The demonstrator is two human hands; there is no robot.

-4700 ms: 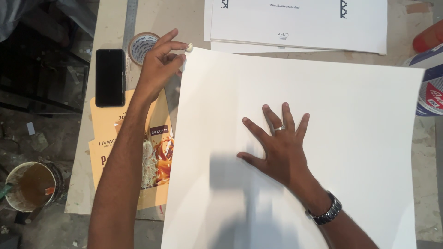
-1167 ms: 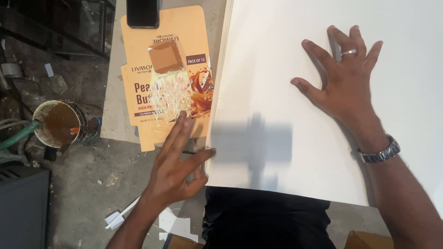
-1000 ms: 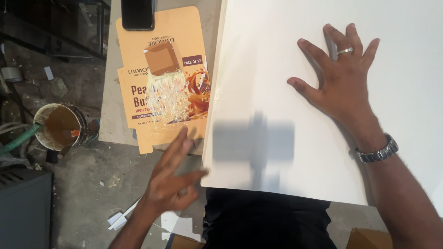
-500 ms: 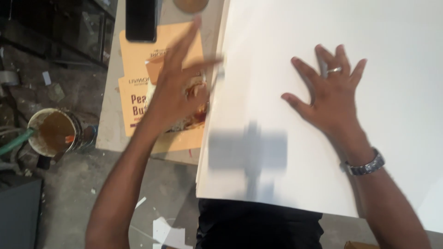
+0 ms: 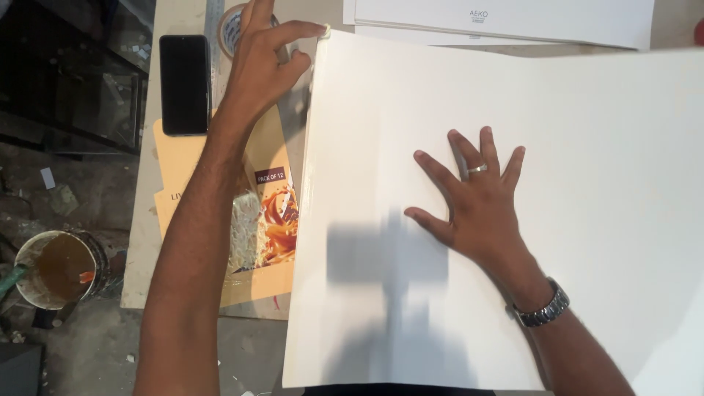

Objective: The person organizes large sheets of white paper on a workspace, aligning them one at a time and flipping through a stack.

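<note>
Pale grey worktop (image 5: 312, 11) fills most of the view, its left edge dropping to a littered concrete floor where a paint-stained bucket (image 5: 59, 268) stands at eight o'clock. Nearly all of the surface is taken by a large white sheet (image 5: 411, 110), lying flat with its long axis running roughly nine to three o'clock; its left edge runs almost straight from twelve to six, and its near edge reaches the bottom of the frame. The left hand (image 5: 264, 59) is at the sheet's top-left corner, about eleven o'clock, thumb and forefinger pinched on that corner, the other fingers loosely curled. The right hand (image 5: 477, 209) lies palm down near the middle of the sheet, fingers spread wide and holding nothing, a ring on one finger and a metal watch (image 5: 541, 309) at the wrist. Left of the sheet, room is tight: an orange printed carton blank (image 5: 268, 220) lies partly under the forearm, a black phone (image 5: 184, 84) sits beyond it at ten o'clock, and a tape roll (image 5: 233, 26) shows behind the left hand. More white sheets (image 5: 513, 18) lie stacked at twelve o'clock, just beyond the top edge.
</note>
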